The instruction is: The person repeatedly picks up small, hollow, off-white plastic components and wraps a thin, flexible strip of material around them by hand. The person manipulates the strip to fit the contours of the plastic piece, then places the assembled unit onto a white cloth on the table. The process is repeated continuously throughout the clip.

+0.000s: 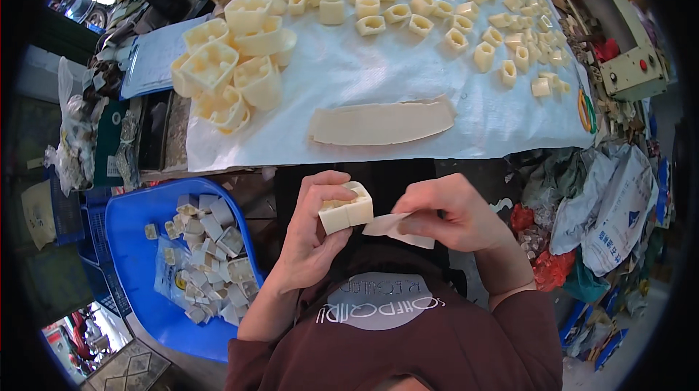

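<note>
My left hand grips a cream-coloured hollow plastic block just off the table's near edge, its open side turned up. In my right hand is a pale, thin, bent strip, pinched between thumb and fingers. The strip's near end reaches the lower right corner of the block; I cannot tell whether it touches. A wide beige strip lies flat on the white-covered table, beyond both hands.
Larger cream blocks are piled at the table's left, with several small hollow pieces spread behind. Scissors lie at the right edge. A blue tub of pale pieces stands lower left; plastic bags hang at the right.
</note>
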The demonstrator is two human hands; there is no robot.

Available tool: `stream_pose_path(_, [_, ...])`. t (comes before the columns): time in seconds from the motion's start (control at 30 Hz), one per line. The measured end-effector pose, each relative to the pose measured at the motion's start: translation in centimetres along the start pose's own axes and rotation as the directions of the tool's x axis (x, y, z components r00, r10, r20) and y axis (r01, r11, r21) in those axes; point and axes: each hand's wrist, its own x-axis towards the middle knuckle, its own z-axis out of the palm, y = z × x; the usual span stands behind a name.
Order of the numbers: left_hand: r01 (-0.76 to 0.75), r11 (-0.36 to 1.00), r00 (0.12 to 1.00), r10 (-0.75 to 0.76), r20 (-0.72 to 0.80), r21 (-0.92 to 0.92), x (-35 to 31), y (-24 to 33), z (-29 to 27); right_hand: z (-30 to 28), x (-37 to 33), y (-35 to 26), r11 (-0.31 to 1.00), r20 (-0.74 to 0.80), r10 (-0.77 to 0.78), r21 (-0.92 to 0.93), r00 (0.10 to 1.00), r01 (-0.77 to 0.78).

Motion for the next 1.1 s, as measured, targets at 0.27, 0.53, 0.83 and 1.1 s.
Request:
stream_pose_path(0.27, [0.050, 0.998, 0.998, -0.052, -0.036, -0.045, -0.8, -0.2, -0.1, 1.9, 0.9, 0.0, 0.976, -0.053, 0.211, 0.057, 0.976, -0.208])
stream_pose_path(0.53, [0.051, 0.998, 0.998, -0.051, -0.020, -0.031, -0.7, 0.1, 0.3, 2.5, 1.1, -0.2, 0.971, -0.055, 0.223, 0.104, 0.973, -0.217])
stream_pose_path(0.83, [0.043, 0.999, 0.999, -0.043, -0.023, -0.012, -0.7, 0.2, 0.3, 2.6, 1.3, 0.0, 0.978, -0.074, 0.195, 0.092, 0.978, -0.188])
stream_pose_path(1.1, [0.014, 0.994, 0.998, -0.008, -0.056, 0.112, -0.7, 0.1, 0.7, 2.7, 1.2, 0.1, 0.980, -0.102, 0.195, 0.064, 0.976, -0.189])
